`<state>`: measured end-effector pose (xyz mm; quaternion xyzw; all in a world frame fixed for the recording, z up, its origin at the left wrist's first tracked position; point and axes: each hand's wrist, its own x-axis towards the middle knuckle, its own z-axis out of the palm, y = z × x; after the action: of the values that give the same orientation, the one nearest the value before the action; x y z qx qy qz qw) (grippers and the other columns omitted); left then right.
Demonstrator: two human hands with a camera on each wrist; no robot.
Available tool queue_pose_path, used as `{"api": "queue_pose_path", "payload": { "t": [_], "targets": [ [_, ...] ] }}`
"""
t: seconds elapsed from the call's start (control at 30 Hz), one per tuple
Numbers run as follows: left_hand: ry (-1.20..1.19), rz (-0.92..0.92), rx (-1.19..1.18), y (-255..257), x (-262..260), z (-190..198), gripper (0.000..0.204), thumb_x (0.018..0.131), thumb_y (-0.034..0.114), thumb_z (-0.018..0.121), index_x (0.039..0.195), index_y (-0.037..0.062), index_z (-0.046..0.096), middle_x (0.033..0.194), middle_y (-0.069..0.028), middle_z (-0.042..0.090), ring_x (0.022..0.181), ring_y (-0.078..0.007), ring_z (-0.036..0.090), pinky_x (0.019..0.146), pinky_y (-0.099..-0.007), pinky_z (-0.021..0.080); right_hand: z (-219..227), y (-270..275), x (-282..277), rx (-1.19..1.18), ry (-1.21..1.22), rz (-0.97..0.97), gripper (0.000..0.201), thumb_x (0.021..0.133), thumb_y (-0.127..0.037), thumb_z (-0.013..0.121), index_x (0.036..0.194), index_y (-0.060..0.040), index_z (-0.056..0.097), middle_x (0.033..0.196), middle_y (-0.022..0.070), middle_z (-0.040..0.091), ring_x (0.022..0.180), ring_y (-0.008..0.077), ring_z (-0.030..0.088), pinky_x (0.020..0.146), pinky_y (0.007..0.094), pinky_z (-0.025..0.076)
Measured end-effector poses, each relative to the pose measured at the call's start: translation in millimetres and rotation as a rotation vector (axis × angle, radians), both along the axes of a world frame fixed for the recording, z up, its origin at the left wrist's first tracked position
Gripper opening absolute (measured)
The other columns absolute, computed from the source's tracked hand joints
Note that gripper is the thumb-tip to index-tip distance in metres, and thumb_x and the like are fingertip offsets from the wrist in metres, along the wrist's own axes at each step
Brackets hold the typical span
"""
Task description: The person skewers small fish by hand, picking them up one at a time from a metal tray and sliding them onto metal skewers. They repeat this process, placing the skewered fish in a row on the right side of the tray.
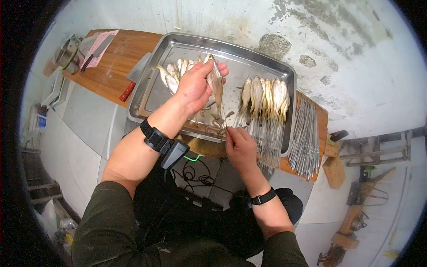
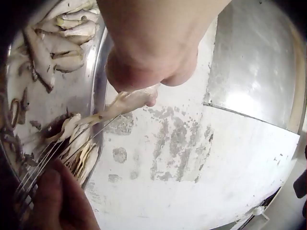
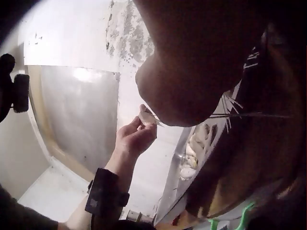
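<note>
My left hand (image 1: pixel 209 73) holds a small silvery fish (image 1: pixel 216 84) upright above the steel tray (image 1: pixel 153 95), fingers curled round its body. In the left wrist view the same fish (image 2: pixel 127 103) hangs below my left hand (image 2: pixel 153 81). My right hand (image 1: pixel 230 132) is at the tray's near edge and pinches a thin metal skewer (image 1: pixel 224 118) that points up at the fish's tail. A row of skewered fish (image 1: pixel 264 95) lies in the right half of the tray. Loose fish (image 1: pixel 173 73) are piled at the far left of the tray.
A bundle of bare metal skewers (image 1: pixel 304 138) lies on the wooden board (image 1: pixel 115 66) right of the tray. A cleaver (image 1: pixel 98 50) and a metal pot (image 1: pixel 66 53) sit at the far left, and a red-handled tool (image 1: pixel 127 91) lies beside the tray. Scraps (image 1: pixel 215 127) lie at the tray's near edge.
</note>
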<state>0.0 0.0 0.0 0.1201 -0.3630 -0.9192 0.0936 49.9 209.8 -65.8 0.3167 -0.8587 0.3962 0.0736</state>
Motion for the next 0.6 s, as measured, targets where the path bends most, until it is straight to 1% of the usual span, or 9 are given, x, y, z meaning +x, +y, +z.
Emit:
{"api": "queue_pose_path", "payload": {
  "t": [0.07, 0.1, 0.2, 0.3, 0.4, 0.5, 0.6],
  "targets": [
    [-0.043, 0.014, -0.001, 1.7, 0.5, 0.7, 0.022, 0.099, 0.021, 0.046, 0.108, 0.0026, 0.051, 0.108, -0.0133, 0.062, 0.099, -0.0242, 0.062, 0.086, -0.0382, 0.051, -3.2, -1.2, -0.4, -0.023, 0.098, 0.011, 0.021, 0.077, -0.008, 0.066, 0.099, -0.0066, 0.064, 0.087, 0.0124, 0.064, 0.076, 0.0324, 0.063, 0.067, 0.0385, 0.052],
    [-0.027, 0.013, -0.003, 2.0, -3.7, 3.8, 0.022, 0.099, 0.021, 0.046, 0.108, 0.0026, 0.051, 0.108, -0.0133, 0.062, 0.099, -0.0242, 0.062, 0.086, -0.0382, 0.051, -2.5, -2.5, -5.2, -0.025, 0.114, 0.010, 0.021, 0.077, -0.008, 0.066, 0.099, -0.0066, 0.064, 0.087, 0.0124, 0.064, 0.076, 0.0324, 0.063, 0.067, 0.0385, 0.052],
    [-0.057, 0.025, -0.011, 4.8, -1.5, 2.9, 0.022, 0.099, 0.022, 0.045, 0.108, 0.0025, 0.051, 0.108, -0.0128, 0.062, 0.099, -0.0240, 0.062, 0.086, -0.0380, 0.051, -3.7, -5.5, -1.3, -0.050, 0.084, 0.003, 0.022, 0.077, -0.006, 0.065, 0.099, -0.0051, 0.064, 0.088, 0.0131, 0.064, 0.076, 0.0324, 0.063, 0.066, 0.0385, 0.052],
    [-0.086, -0.003, -0.007, 12.9, 1.1, -1.3, 0.023, 0.099, 0.023, 0.044, 0.108, 0.0030, 0.052, 0.108, -0.0124, 0.063, 0.099, -0.0239, 0.062, 0.086, -0.0382, 0.051, 1.1, -9.8, 0.4, -0.078, 0.092, 0.011, 0.022, 0.077, -0.004, 0.065, 0.100, -0.0036, 0.063, 0.088, 0.0140, 0.063, 0.075, 0.0326, 0.063, 0.065, 0.0391, 0.052],
    [-0.105, -0.010, -0.063, 17.5, 2.2, -2.1, 0.024, 0.100, 0.024, 0.043, 0.108, 0.0035, 0.052, 0.107, -0.0117, 0.063, 0.099, -0.0239, 0.062, 0.087, -0.0389, 0.051, 8.0, -12.6, -0.8, -0.052, 0.071, -0.007, 0.021, 0.078, -0.003, 0.064, 0.098, -0.0023, 0.063, 0.086, 0.0146, 0.062, 0.073, 0.0330, 0.062, 0.064, 0.0400, 0.051],
    [-0.089, -0.028, -0.045, 14.7, 1.4, -1.4, 0.023, 0.100, 0.023, 0.043, 0.107, 0.0036, 0.053, 0.105, -0.0113, 0.064, 0.099, -0.0236, 0.062, 0.086, -0.0383, 0.051, 9.7, -14.3, -2.4, -0.101, 0.022, -0.008, 0.018, 0.079, -0.003, 0.063, 0.097, -0.0019, 0.063, 0.082, 0.0148, 0.061, 0.073, 0.0332, 0.062, 0.062, 0.0399, 0.051],
    [-0.135, -0.031, -0.062, 15.6, 1.7, -0.2, 0.022, 0.099, 0.023, 0.044, 0.106, 0.0033, 0.053, 0.105, -0.0112, 0.064, 0.098, -0.0230, 0.062, 0.085, -0.0375, 0.052, 9.6, -14.9, -2.1, -0.135, -0.015, -0.005, 0.017, 0.080, -0.003, 0.063, 0.097, -0.0013, 0.063, 0.080, 0.0154, 0.061, 0.072, 0.0331, 0.062, 0.063, 0.0394, 0.051]
  ]
}}
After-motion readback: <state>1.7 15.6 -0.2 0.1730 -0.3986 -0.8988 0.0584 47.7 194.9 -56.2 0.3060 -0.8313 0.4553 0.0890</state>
